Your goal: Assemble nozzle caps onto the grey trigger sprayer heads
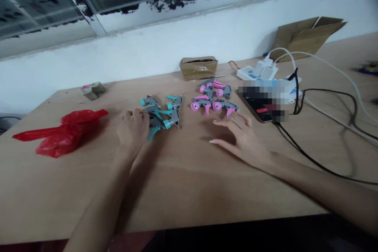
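The left hand (pixel 132 128) rests knuckles up on the table (pixel 183 181) with its fingers curled against the near-left edge of the teal trigger heads (pixel 163 113); the fingertips are hidden, so it cannot be told whether they grip a piece or only touch it. The right hand (pixel 239 137) lies palm down, fingers extended and slightly spread, holding nothing, with its fingertips just short of the pink trigger heads (pixel 213 99). Both forearms enter from the near edge and angle inward. The teal pieces form one loose cluster at mid-table; the pink pieces form a second cluster just to its right, apart from the first. The surface is a pale wooden board. A crumpled red plastic bag (pixel 65 130) lies well to the left of the left hand. A phone (pixel 260 109), partly blurred, lies just right of the pink cluster, with black cables (pixel 313 157) running across the board beside it. Behind it sits a white power strip (pixel 257 73) with white chargers plugged in. A small cardboard box (pixel 198 67) stands at the rear against the white wall (pixel 147 51); its contents cannot be told. A larger cardboard box (pixel 307 36), flaps open, leans at the far right. Above the wall runs a window frame (pixel 189 0) with peeling paint
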Demonstrator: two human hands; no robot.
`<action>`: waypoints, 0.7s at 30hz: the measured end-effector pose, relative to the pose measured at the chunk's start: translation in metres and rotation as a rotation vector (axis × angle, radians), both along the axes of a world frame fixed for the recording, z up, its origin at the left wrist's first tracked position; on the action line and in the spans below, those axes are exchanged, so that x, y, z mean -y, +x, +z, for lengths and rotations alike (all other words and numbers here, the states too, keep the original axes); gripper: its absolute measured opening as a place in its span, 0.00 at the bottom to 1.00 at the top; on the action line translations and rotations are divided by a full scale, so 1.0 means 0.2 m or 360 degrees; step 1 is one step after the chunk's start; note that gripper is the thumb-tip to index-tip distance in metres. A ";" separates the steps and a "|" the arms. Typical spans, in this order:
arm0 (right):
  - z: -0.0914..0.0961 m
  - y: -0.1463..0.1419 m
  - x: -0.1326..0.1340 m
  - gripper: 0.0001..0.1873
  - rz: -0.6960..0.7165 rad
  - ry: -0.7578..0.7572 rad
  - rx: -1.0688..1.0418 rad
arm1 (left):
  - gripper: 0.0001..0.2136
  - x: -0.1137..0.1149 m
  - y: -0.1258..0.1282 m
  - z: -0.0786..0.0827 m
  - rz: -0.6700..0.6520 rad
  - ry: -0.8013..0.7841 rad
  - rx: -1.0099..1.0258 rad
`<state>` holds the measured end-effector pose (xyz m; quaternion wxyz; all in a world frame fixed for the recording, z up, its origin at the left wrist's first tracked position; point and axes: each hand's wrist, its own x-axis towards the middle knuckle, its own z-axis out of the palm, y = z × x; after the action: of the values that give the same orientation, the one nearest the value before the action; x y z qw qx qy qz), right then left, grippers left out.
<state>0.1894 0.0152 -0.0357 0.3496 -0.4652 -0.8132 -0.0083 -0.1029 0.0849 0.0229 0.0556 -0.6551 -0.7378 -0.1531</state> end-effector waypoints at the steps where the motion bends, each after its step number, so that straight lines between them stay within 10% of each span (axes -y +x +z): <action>1: 0.00 0.00 0.00 0.21 0.0003 -0.0012 0.0002 | 0.15 0.00 -0.03 0.01 -0.0042 -0.0119 0.0011; 8: -0.01 -0.02 0.01 0.18 0.0047 -0.0041 0.0003 | 0.22 0.01 -0.09 0.03 -0.0334 -0.0445 0.0176; 21: -0.01 -0.02 0.02 0.18 0.0071 -0.0018 -0.0025 | 0.10 0.18 -0.12 0.07 -0.0292 -0.0217 0.0135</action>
<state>0.1853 0.0112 -0.0380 0.3534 -0.4488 -0.8208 0.0077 -0.1268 0.0496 0.0372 -0.0346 -0.7149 -0.6852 -0.1346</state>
